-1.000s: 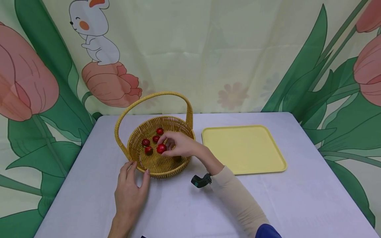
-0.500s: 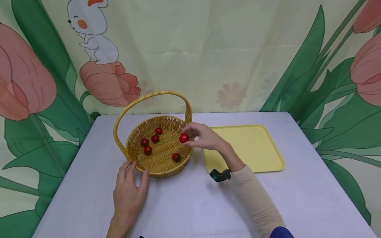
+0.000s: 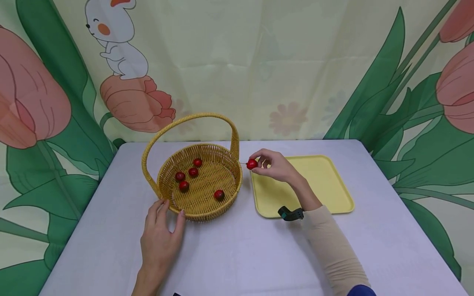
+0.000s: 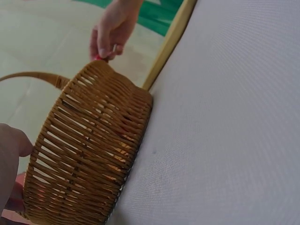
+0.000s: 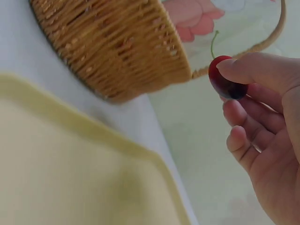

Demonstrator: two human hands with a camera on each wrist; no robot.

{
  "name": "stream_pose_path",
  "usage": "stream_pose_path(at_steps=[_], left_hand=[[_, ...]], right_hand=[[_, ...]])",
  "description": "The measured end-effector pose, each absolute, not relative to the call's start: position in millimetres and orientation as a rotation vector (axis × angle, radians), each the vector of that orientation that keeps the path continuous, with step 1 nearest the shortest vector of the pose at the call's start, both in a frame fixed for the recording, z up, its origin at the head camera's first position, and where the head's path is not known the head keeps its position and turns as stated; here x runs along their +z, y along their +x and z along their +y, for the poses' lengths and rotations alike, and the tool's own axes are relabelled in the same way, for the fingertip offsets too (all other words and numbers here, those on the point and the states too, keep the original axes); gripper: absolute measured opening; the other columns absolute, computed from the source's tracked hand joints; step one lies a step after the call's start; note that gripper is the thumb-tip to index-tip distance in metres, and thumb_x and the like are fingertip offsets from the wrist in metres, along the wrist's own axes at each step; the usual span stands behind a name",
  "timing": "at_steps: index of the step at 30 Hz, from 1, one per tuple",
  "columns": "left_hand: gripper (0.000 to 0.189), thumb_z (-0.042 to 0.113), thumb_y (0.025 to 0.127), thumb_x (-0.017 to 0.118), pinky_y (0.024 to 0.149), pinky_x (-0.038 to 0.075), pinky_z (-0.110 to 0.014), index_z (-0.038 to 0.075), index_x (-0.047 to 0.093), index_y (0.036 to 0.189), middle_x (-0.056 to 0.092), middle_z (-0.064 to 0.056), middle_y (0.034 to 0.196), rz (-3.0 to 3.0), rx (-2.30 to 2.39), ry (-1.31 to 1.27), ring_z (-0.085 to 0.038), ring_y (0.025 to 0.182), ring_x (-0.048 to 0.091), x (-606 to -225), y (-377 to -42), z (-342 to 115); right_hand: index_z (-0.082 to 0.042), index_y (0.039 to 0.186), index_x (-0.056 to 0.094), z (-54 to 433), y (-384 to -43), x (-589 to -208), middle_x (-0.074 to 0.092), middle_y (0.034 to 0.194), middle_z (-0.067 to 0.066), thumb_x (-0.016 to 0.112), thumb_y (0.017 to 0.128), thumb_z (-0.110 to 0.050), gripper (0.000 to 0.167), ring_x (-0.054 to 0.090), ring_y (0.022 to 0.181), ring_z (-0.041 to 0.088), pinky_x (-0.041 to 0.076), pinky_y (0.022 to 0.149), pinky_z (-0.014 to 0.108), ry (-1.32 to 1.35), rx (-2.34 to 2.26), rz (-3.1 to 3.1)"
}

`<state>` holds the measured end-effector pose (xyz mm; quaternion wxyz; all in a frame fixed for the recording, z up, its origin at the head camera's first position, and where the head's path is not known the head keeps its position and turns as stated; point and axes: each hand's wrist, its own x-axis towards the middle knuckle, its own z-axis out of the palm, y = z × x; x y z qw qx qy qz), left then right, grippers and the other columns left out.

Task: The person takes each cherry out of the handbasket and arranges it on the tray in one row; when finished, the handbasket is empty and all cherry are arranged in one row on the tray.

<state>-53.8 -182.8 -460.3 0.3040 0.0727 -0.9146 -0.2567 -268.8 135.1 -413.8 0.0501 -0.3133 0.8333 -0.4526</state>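
Note:
My right hand [image 3: 275, 165] pinches a dark red cherry [image 5: 227, 78] between thumb and fingers, its thin green stem showing in the right wrist view. In the head view this hand is just right of the wicker basket [image 3: 207, 213], above the left part of the yellow tray [image 3: 307, 185]. Several more cherries lie in the basket, one of them a cherry [image 3: 219, 195] at the right front. At the basket's near left rim, my left hand [image 3: 161, 238] rests with thumb and fingers spread, fingertips touching the wicker.
A tall arched handle [image 3: 190, 117] rises over the basket. Both basket and tray stand on a table with a white cloth [image 3: 237, 255]. Behind the table hangs a printed curtain [image 3: 222, 61] with tulips and a cartoon animal.
My right hand has moved right with the cherry, from inside the basket, past its rim, to above the tray's left edge. The left hand stays at the rim.

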Motion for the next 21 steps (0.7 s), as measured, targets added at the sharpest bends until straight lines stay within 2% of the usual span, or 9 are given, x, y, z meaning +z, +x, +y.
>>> stream_pose_path(at_steps=[6, 11, 21], left_hand=[[0.054, 0.028, 0.089, 0.071, 0.076, 0.057, -0.059, -0.009, 0.061, 0.128, 0.057, -0.02, 0.134, -2.407, -0.687, 0.17, -0.041, 0.122, 0.058, -460.6, -53.5, -184.0], [0.055, 0.028, 0.089, 0.071, 0.078, 0.057, -0.059, -0.009, 0.061, 0.128, 0.056, -0.02, 0.134, -2.407, -0.677, 0.167, -0.041, 0.122, 0.058, -460.6, -53.4, -184.6], [0.055, 0.028, 0.089, 0.071, 0.082, 0.056, -0.059, -0.008, 0.061, 0.129, 0.056, -0.02, 0.135, -2.418, -0.681, 0.177, -0.04, 0.125, 0.056, -460.6, -52.2, -184.5]], right_hand=[[-0.01, 0.117, 0.07, 147.8, -279.7, -426.4, 0.069, 0.099, 0.009, 0.077, 0.085, -0.012, 0.032, 0.06, 0.082, 0.019, 0.05, 0.07, 0.024, -0.835, -1.339, 2.602], [-0.004, 0.119, 0.068, 151.3, -287.2, -434.4, 0.068, 0.097, 0.016, 0.077, 0.085, -0.009, 0.035, 0.06, 0.082, 0.022, 0.049, 0.068, 0.021, -0.763, -1.345, 2.597], [-0.001, 0.119, 0.067, 151.3, -301.3, -450.5, 0.069, 0.097, 0.016, 0.08, 0.083, -0.009, 0.039, 0.061, 0.084, 0.02, 0.05, 0.066, 0.023, -0.654, -1.304, 2.594]])
